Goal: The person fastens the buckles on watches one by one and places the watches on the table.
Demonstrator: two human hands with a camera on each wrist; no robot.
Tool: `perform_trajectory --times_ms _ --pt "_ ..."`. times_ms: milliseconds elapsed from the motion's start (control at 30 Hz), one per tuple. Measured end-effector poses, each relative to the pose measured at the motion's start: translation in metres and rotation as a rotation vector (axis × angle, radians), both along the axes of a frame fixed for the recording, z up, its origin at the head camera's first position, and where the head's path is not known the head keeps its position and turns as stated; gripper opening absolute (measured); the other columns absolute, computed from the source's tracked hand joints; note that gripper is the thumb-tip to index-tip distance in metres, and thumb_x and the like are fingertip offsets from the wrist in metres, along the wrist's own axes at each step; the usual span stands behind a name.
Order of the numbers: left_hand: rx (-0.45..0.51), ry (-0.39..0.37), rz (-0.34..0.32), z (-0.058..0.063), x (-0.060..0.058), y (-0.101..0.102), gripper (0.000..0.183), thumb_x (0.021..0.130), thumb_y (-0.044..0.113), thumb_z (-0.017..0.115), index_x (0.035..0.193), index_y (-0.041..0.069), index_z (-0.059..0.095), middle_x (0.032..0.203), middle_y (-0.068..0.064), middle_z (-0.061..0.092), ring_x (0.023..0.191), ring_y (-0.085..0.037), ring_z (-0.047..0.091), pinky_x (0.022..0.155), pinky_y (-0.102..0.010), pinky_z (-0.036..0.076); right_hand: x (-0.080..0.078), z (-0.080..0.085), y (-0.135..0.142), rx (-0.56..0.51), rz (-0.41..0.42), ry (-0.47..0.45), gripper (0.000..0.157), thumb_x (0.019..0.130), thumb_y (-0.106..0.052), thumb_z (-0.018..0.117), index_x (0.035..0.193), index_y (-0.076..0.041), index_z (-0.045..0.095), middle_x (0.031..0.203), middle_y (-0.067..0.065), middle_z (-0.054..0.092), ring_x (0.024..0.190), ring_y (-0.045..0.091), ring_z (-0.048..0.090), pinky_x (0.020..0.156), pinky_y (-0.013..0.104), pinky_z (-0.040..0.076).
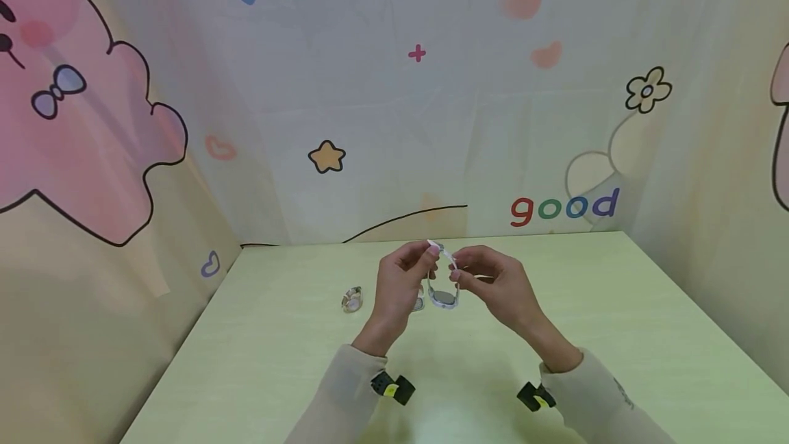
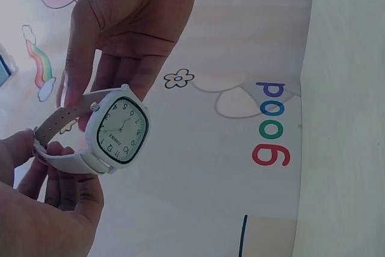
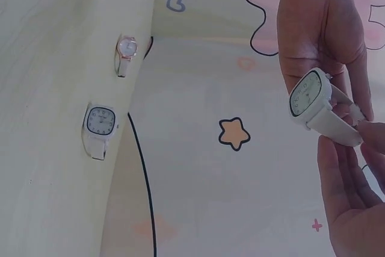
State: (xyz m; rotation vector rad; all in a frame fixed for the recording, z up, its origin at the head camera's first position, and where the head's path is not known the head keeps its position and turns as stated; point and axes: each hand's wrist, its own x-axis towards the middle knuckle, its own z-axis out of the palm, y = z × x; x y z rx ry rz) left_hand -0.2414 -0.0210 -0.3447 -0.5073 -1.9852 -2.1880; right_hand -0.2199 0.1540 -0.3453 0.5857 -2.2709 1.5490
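Note:
A white square-faced wristwatch (image 1: pixel 444 299) hangs in the air between both hands, its strap bent into a loop above the case. My left hand (image 1: pixel 394 286) pinches the upper part of the strap between thumb and fingers. On the other side, my right hand (image 1: pixel 501 285) pinches the strap with thumb and forefinger. The left wrist view shows the watch dial (image 2: pixel 123 129) with black numerals, and the strap ends meeting at the fingertips. Whether the buckle is fastened cannot be made out.
Another white square watch (image 3: pixel 100 121) lies on the pale green table, partly behind the left hand in the head view. Farther left lies a small round watch (image 1: pixel 352 300) with a rose-gold rim. A printed curtain (image 1: pixel 370 88) with cartoon figures stands behind the table.

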Motion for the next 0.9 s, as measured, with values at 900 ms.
perform_trajectory --times_ms 900 --pt "0.025 -0.044 -0.031 -0.005 -0.0004 0.0029 0.034 0.085 0.034 0.067 0.105 0.006 0.067 0.08 0.004 0.062 0.072 -0.009 0.057 0.067 -0.022 0.051 -0.0046 -0.0063 -0.0008 0.053 -0.017 0.007 0.031 0.084 -0.025 0.069 0.114 -0.015 0.063 0.1 0.005 0.07 0.087 0.009 0.067 0.079 0.025 0.056"
